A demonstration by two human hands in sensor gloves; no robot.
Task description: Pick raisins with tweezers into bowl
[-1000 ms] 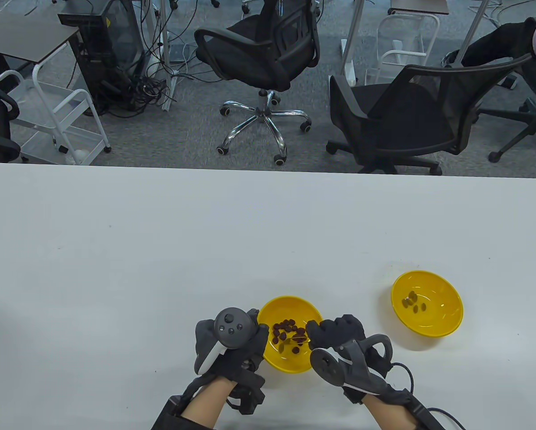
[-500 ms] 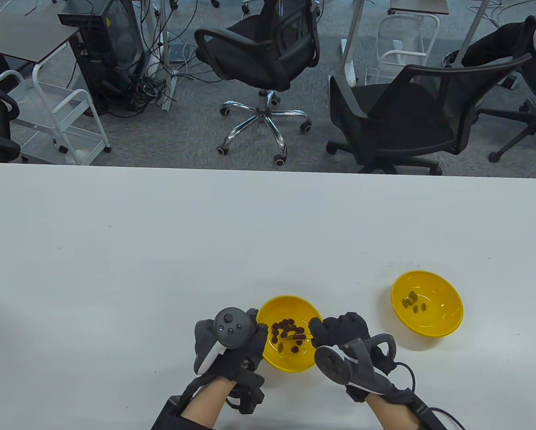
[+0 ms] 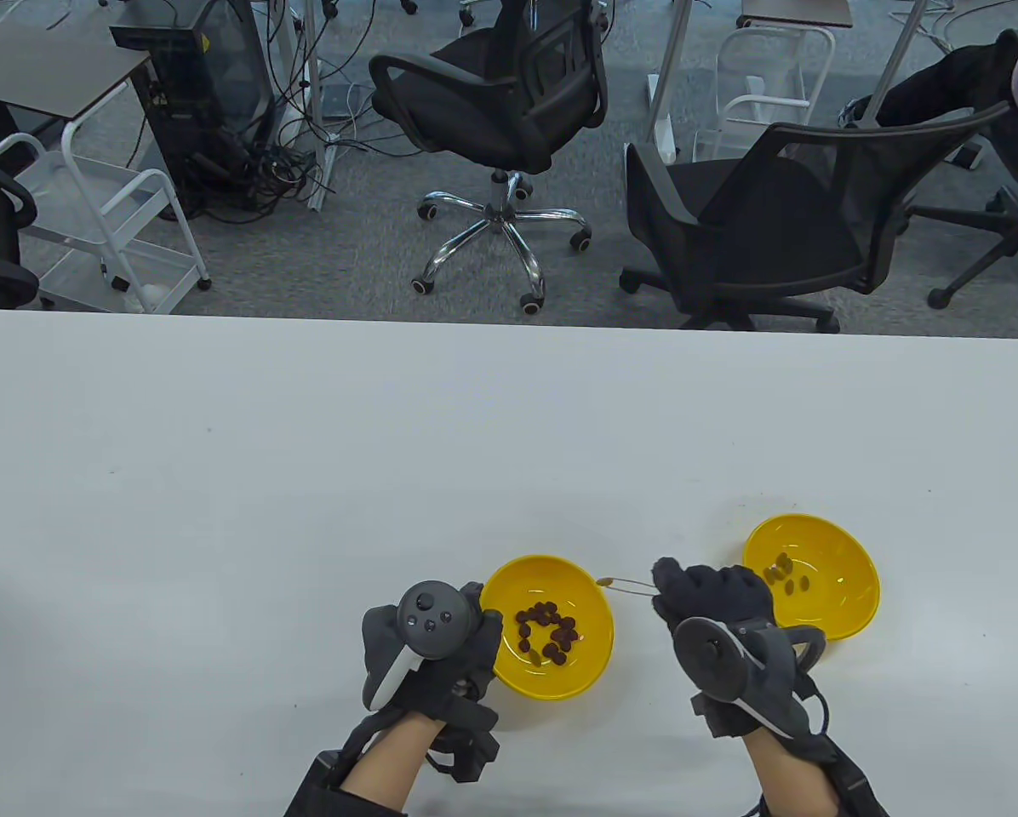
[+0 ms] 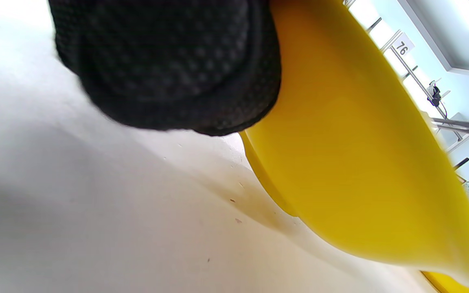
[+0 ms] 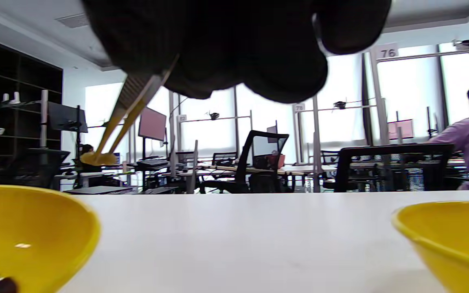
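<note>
Two yellow bowls stand near the table's front. The left bowl holds several dark raisins; the right bowl holds a few raisins. My left hand rests against the left bowl's left rim; its fingers touch the bowl's outer wall. My right hand is between the bowls and grips thin tweezers that point left. The tips pinch one raisin above the left bowl's right rim. In the right wrist view the tweezers hold the raisin in the air.
The white table stretches far to the left and back. Office chairs and a white cart stand on the floor beyond the table's far edge.
My right hand lifted out of the left bowl and moved right and back, with a raisin in the tweezers. The left hand stayed at the bowl's rim.
</note>
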